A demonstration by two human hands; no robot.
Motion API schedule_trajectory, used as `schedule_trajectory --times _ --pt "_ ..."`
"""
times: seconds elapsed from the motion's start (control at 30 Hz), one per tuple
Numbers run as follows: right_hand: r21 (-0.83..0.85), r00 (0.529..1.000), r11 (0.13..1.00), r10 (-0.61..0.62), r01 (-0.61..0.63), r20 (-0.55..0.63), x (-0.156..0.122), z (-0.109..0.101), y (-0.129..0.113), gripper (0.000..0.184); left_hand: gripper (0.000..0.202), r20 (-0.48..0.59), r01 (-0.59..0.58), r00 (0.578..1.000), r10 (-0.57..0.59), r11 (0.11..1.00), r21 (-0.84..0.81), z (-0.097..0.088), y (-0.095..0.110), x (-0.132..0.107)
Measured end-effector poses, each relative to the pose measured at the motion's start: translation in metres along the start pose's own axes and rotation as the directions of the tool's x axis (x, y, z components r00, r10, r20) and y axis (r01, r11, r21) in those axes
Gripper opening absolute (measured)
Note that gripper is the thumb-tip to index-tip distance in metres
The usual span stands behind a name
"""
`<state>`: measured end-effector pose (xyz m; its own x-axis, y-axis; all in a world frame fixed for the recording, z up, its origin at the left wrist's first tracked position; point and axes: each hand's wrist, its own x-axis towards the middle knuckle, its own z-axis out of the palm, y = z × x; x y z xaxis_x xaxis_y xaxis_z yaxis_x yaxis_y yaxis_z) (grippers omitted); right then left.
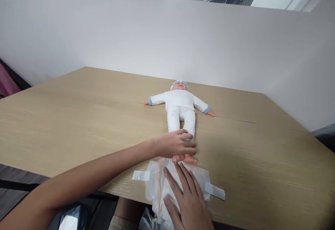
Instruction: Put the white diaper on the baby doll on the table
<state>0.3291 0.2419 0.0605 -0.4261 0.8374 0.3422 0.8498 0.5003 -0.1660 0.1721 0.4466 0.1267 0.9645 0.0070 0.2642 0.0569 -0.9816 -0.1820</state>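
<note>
A baby doll point(180, 99) in white clothes with blue cuffs and a printed headband lies on its back, arms spread, feet toward me. My left hand point(176, 144) reaches across from the left, its fingers curled over the doll's lower legs near the ankles. The doll's bare feet point(188, 159) show just below it. Nearer to me, an unfolded white diaper point(201, 174) lies at the table's front edge, a tape tab out to each side, its near end partly hidden. My right hand point(186, 197) rests flat on the diaper with fingers outstretched.
The wood-patterned table point(91, 118) has a thin seam across it behind the doll's arms. A white partition point(117, 34) rises along the far edge. Below the front edge at left, a dark object with a pale face point(69, 219) is partly visible.
</note>
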Motion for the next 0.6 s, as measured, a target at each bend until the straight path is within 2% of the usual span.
schedule_trajectory --times 0.07,0.17,0.3,0.4,0.5,0.6 --pt "0.016 1.0 1.0 -0.011 0.011 0.004 0.007 0.0 0.007 0.077 0.025 -0.044 0.015 0.999 -0.018 0.997 -0.075 -0.008 -0.006 0.003" --pt "0.044 0.999 0.999 0.011 -0.013 0.04 0.022 -0.002 0.02 0.074 0.027 -0.12 0.061 0.988 -0.1 0.954 -0.294 -0.035 -0.018 0.01" --pt "0.044 0.994 0.996 0.068 -0.072 0.09 0.053 0.0 0.039 0.068 0.025 -0.2 0.129 0.931 -0.304 0.788 -0.602 -0.08 -0.04 0.02" --pt "0.048 0.99 0.996 0.069 -0.076 0.121 0.087 0.006 0.059 0.063 0.031 -0.168 0.21 0.873 -0.457 0.665 -0.716 -0.105 -0.054 0.022" --pt "0.074 0.988 0.995 0.058 -0.069 0.141 0.131 0.012 0.084 0.06 0.04 -0.174 0.233 0.822 -0.543 0.598 -0.767 -0.116 -0.062 0.02" --pt "0.106 0.995 0.993 0.048 -0.057 0.085 0.178 0.018 0.109 0.052 0.037 -0.203 0.224 0.777 -0.595 0.564 -0.795 -0.119 -0.065 0.018"
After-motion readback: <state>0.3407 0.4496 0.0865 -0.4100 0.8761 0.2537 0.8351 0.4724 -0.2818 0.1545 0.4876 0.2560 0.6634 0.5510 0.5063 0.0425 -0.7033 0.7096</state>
